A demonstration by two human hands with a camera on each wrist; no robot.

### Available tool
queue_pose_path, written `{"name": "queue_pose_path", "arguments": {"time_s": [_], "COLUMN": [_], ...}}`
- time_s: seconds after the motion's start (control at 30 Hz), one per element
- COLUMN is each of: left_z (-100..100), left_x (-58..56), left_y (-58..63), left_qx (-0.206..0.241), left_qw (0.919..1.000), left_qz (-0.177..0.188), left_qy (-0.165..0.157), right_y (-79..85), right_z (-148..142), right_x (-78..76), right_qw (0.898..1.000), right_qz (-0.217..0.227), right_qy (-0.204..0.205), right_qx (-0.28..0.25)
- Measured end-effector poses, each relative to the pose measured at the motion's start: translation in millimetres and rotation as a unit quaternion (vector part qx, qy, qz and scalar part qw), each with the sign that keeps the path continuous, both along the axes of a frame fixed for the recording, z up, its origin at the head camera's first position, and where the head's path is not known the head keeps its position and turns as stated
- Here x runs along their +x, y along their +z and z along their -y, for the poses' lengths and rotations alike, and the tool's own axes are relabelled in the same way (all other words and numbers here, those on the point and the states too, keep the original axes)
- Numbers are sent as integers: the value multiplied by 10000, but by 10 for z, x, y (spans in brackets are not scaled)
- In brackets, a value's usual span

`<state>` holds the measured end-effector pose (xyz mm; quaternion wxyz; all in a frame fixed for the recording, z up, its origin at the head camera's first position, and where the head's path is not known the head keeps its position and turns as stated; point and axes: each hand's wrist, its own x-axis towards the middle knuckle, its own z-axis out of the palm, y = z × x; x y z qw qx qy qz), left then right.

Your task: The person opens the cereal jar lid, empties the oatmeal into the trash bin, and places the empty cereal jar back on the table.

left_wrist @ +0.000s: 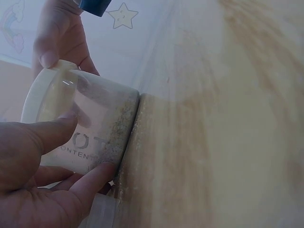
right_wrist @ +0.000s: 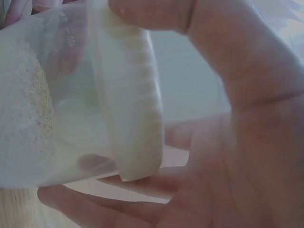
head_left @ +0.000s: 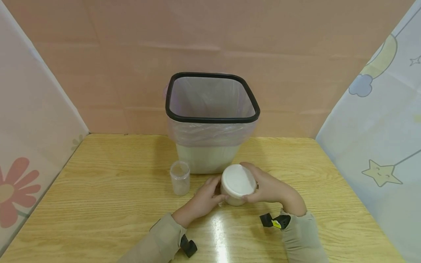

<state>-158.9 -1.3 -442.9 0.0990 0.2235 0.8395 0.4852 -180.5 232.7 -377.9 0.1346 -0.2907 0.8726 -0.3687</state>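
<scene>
A translucent plastic jar [left_wrist: 97, 102] with a white screw lid [head_left: 239, 180] stands upright on the wooden table. Pale, grainy contents [right_wrist: 23, 104] fill its lower part, and printed letters show on its side in the left wrist view. My left hand [head_left: 204, 198] holds the jar's body from the left, thumb on the wall and fingers around the lower side. From the right, my right hand [head_left: 268, 186] grips the ridged lid, its thumb on the rim. The lid sits on the jar's mouth. Part of the jar's body is hidden by the fingers.
Just behind the jar stands a white bin [head_left: 210, 157] with a black rim and a clear liner bag. A small transparent container [head_left: 180, 182] without a lid stands left of the jar. Patterned panels [head_left: 371, 146] border the table [head_left: 108, 182].
</scene>
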Motion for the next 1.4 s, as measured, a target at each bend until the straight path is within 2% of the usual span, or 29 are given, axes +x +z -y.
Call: {"name": "queue_pose_path", "arguments": {"time_s": [0.07,0.17,0.3,0.4,0.8,1.07,1.23,1.4], "left_z": [0,2,4,3,3,7,11,14], "left_x": [0,-3,-9,-10,0,-8,-13,-16], "left_y": [-4,-11,-22,-27,9,3,-1,-6], "left_qx": [11,10,-19,-17,-36,-32,-62,-151], "left_qw": [10000,10000,10000,10000,10000,10000,10000,9999], "left_qz": [10,20,13,-2,22,-7,-9,-73], "left_qy": [-6,-16,-28,-33,-35,-28,-12,28], "right_y": [0,2,5,2,0,-30,-35,-20], "right_z": [-7,-2,22,35,-7,-40,-34,21], "right_x": [5,17,22,22,0,-21,-16,-2], "right_qw": [9999,9992,9979,9980,10000,9985,9979,9975], "right_qz": [121,354,379,285,-5,363,603,458], "right_qy": [6,-199,-464,-498,-7,193,-57,-528], "right_qx": [-24,43,229,253,14,-359,-250,138]}}
